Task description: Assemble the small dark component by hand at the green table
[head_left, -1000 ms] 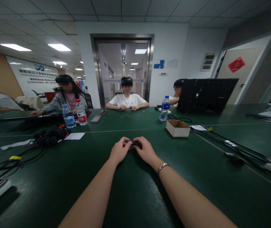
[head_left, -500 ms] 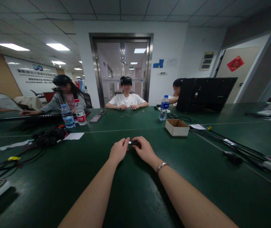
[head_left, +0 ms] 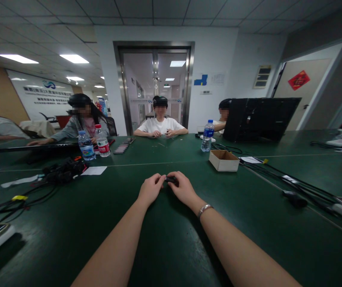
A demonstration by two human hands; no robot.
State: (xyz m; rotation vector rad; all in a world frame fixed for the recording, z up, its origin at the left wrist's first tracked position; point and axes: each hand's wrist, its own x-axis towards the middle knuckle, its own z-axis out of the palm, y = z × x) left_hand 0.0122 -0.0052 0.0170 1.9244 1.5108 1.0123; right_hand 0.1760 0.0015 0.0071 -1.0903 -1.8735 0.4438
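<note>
Both my hands meet at the middle of the green table. My left hand and my right hand have their fingers curled, pinching a small black object between them, just above the tabletop. Most of that object is hidden by my fingers, so I cannot name it. A silver bracelet sits on my right wrist.
An open cardboard box stands ahead to the right, with black cables beyond it. Black gear and cables, white paper and two water bottles lie left. Another bottle, a black case and several seated people fill the far side.
Both hands stay together on the small black object; the fingers shift slightly. The view has moved a little.
</note>
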